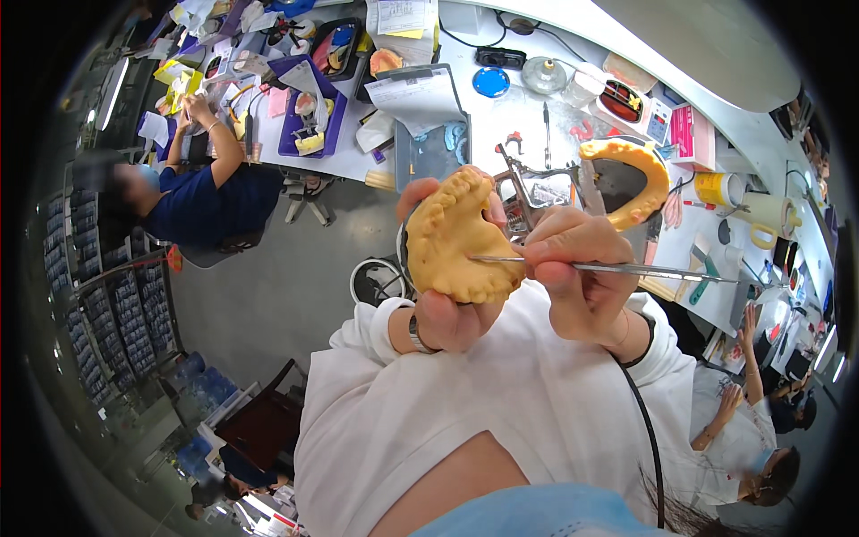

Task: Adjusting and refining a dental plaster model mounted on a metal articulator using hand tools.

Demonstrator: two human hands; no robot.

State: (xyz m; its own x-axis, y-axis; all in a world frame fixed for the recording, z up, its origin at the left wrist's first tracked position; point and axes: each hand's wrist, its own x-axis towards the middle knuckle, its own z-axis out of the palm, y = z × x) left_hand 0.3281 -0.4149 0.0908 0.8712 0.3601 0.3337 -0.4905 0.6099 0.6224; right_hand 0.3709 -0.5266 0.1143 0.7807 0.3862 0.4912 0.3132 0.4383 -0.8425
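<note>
My left hand (456,320) is closed around a yellow dental cast (438,242), its fingers along the rim and partly hidden behind it. A row of molded teeth runs along the cast's edge, and its face is turned up toward me. In my right hand (582,273), pinched like a pen, is a slim metal dental carver (658,269). The carver's thin tip lies over the middle of the cast, and whether it touches the surface is hard to tell. Both hands are above my lap, in front of the bench edge.
Beyond my hands stand a metal articulator (514,174) and a yellow horseshoe-shaped mold (658,170). A grey tray (416,166), a purple bin (335,125) and a glass burner (543,76) share the bench. A co-worker (210,201) sits at the left; another person (743,447) is at the right.
</note>
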